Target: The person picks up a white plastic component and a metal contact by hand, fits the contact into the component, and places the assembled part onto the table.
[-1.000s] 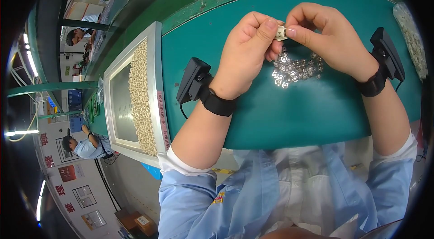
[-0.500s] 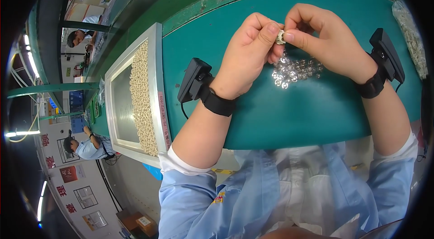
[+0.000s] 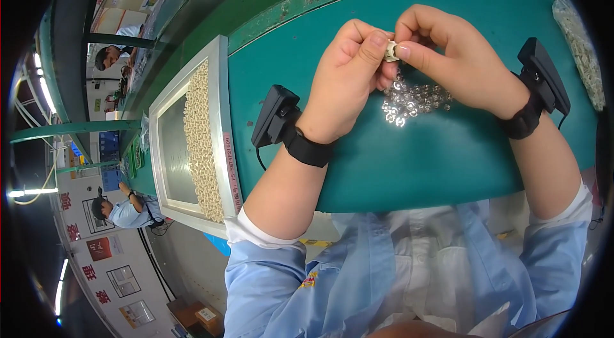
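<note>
Between my two hands, above the green table mat, is a small cream-coloured plastic part (image 3: 391,51). My left hand (image 3: 350,72) pinches it from the left with thumb and fingers. From the right, the thumb and curled forefinger of my right hand (image 3: 444,56) close on the same part. Fingers cover most of it, so its full shape and anything pressed into it cannot be made out. Just below the hands lies a loose pile of small shiny metal pieces (image 3: 409,104), partly hidden by my right hand.
To the left, a metal-framed tray (image 3: 225,114) holds many cream plastic parts (image 3: 203,146) in a band. A clear bag of parts (image 3: 579,50) lies at the mat's right edge. Black devices are strapped to both wrists. Two people sit at benches far left.
Both hands and the cream part have shifted slightly left in the picture. The grip on the part stays much the same.
</note>
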Action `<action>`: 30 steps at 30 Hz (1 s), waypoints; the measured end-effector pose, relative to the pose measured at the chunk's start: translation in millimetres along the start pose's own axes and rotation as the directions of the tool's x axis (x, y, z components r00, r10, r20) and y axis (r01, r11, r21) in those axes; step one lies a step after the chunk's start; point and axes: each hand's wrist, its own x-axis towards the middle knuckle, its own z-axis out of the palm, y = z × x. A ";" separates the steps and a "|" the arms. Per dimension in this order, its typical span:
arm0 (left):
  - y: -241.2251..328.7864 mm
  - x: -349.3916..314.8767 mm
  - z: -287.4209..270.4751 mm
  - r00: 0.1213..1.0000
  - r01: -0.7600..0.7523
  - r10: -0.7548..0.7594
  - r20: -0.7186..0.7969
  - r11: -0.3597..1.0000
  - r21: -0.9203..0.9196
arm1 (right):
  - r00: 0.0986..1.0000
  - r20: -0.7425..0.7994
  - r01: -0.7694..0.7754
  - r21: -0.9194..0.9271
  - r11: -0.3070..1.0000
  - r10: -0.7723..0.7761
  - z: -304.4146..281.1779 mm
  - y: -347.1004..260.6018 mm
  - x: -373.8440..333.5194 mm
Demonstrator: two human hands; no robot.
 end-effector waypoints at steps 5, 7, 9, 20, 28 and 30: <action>1.4 0.7 -2.8 0.999 0.037 -0.033 0.031 0.990 -0.133 | 0.999 0.033 -0.015 0.204 0.979 0.008 -0.7 4.7 1.6; 0.8 0.5 -3.5 0.999 0.028 -0.025 0.030 0.992 -0.123 | 1.000 0.019 0.003 0.153 0.988 -0.006 0.5 2.9 0.7; -0.3 0.1 -3.9 1.000 0.012 -0.009 0.030 0.995 -0.103 | 1.000 0.014 0.011 0.127 0.992 -0.013 2.5 2.3 -0.1; 3.4 1.1 -0.9 0.997 0.029 -0.017 0.070 0.986 -0.164 | 0.992 -0.065 0.099 -0.073 0.992 -0.104 1.1 -6.5 -1.4; 7.3 -0.7 1.8 0.996 -0.047 0.051 0.076 0.997 -0.060 | 0.984 -0.136 0.094 -0.158 0.983 -0.116 -3.7 -4.1 -0.2; 7.7 -1.2 1.8 0.995 -0.058 0.058 0.077 0.998 -0.011 | 0.982 -0.154 0.083 -0.150 0.985 -0.106 -3.8 -2.1 0.1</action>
